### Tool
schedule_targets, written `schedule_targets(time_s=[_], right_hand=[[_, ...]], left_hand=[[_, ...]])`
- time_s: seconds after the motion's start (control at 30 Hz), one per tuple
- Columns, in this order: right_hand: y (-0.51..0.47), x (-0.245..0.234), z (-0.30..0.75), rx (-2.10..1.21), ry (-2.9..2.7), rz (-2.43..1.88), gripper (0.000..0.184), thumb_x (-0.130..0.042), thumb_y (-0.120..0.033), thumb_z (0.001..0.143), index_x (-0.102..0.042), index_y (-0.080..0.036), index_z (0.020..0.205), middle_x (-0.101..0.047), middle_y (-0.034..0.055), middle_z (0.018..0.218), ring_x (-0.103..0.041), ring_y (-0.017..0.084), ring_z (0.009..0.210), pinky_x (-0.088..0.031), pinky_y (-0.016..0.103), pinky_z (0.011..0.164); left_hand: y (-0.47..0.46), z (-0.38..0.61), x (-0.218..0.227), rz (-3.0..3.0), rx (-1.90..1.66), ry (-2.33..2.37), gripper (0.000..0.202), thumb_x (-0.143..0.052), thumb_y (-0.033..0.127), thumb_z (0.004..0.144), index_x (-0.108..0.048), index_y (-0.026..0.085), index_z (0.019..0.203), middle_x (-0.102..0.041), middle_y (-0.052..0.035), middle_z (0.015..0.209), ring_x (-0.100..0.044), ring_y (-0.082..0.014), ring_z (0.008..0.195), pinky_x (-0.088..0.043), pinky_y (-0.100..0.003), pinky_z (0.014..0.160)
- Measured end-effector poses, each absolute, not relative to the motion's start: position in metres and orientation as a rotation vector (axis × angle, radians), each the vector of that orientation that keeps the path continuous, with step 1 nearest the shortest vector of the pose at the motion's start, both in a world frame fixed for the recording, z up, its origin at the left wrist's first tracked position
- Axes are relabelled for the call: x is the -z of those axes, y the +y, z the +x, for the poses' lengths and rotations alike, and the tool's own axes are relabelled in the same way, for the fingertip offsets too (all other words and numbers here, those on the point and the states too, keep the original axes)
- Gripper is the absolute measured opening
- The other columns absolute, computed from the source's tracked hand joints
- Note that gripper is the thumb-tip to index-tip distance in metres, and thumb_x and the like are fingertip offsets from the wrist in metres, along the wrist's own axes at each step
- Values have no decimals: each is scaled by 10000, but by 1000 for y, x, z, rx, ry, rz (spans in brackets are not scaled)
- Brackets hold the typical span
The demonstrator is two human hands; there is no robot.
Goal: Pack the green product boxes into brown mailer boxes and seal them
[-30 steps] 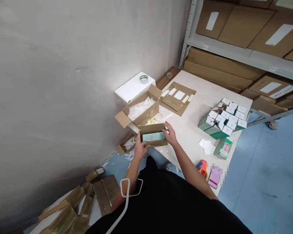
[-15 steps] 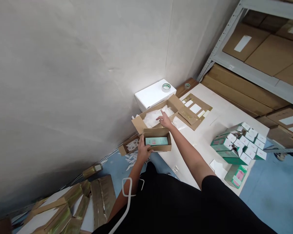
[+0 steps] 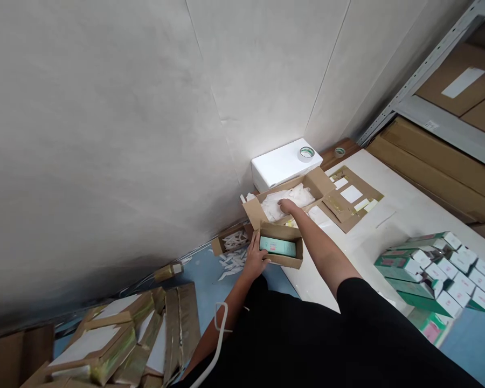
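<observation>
Small brown cardboard box, plain, open-topped, is grasped at its left end by the fingers of the left hand, by the desk edge. Slim mint-green box with reddish print is seen lying lengthwise inside. Right hand is dipped into white packing material in larger open carton; whether anything is pinched cannot be told.
</observation>
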State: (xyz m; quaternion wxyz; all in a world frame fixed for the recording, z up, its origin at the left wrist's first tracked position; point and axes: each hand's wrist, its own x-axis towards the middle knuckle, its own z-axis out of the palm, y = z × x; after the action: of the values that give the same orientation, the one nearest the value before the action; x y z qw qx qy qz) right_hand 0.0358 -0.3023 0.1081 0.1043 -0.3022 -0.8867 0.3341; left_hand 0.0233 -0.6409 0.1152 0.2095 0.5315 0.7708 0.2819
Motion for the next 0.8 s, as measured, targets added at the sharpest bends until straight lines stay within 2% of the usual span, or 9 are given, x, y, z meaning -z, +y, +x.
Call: schedule_targets(time_s=[0.1,0.2,0.3,0.4,0.5,0.57,0.7,0.8], right_hand=[[-297,-117,46,-1004,-2635,-944,218,-623,-101,916,-810,-41,1012,-796,178,1138,-683,237,1116,-451,331,1080],[-297,-130,60,-990,-2544,-937,315,-600,-157,916,-804,-144,1155,-765,119,1284,-670,272,1226,-462,397,1137],[-303,-146,80,-976,-2341,-899,341,-575,-208,913,-802,-200,1169,-772,99,1265,-675,285,1238,-496,429,1118],[-314,-164,111,-959,-2158,-869,437,-529,-212,916,-741,-200,1298,-780,94,1220,-723,253,1074,-547,407,1032],[-332,-181,155,-938,-2031,-904,568,-529,-230,920,-594,-202,1484,-792,61,1077,-715,208,861,-579,375,930],[-348,-190,191,-895,-1948,-949,546,-547,-258,923,-604,-204,1463,-789,48,1029,-709,201,848,-581,360,917],[-387,-198,272,-749,-1815,-1033,323,-566,-294,931,-744,-215,1189,-790,61,1073,-725,221,931,-590,357,921],[-423,-191,327,-625,-1746,-1107,267,-561,-285,950,-760,-220,1115,-788,73,1080,-732,234,977,-596,373,933]], left_hand=[[-640,25,-113,1482,-806,2136,104,-792,178,743,-759,171,842,-83,-41,1793,-94,-388,1640,-249,-584,1290],[-638,29,-112,1507,-822,2146,90,-785,176,740,-751,183,823,-141,-30,1784,-114,-387,1637,-263,-596,1285],[-632,36,-112,1552,-832,2163,98,-794,172,740,-758,186,831,-166,-42,1777,-139,-407,1629,-289,-631,1267],[-625,46,-113,1617,-842,2168,90,-803,182,752,-762,178,832,-156,-52,1779,-157,-427,1620,-308,-642,1257],[-615,59,-117,1696,-846,2145,75,-808,207,769,-760,173,817,-142,-52,1782,-154,-440,1619,-317,-631,1259],[-607,70,-119,1751,-831,2118,71,-809,211,777,-763,176,817,-144,-51,1781,-145,-436,1622,-315,-619,1266],[-586,100,-120,1842,-815,2038,89,-830,189,765,-764,172,823,-134,-47,1783,-192,-425,1613,-316,-596,1276],[-568,131,-118,1929,-847,1926,116,-853,189,754,-757,164,814,-87,-40,1790,-194,-422,1613,-308,-581,1288]])
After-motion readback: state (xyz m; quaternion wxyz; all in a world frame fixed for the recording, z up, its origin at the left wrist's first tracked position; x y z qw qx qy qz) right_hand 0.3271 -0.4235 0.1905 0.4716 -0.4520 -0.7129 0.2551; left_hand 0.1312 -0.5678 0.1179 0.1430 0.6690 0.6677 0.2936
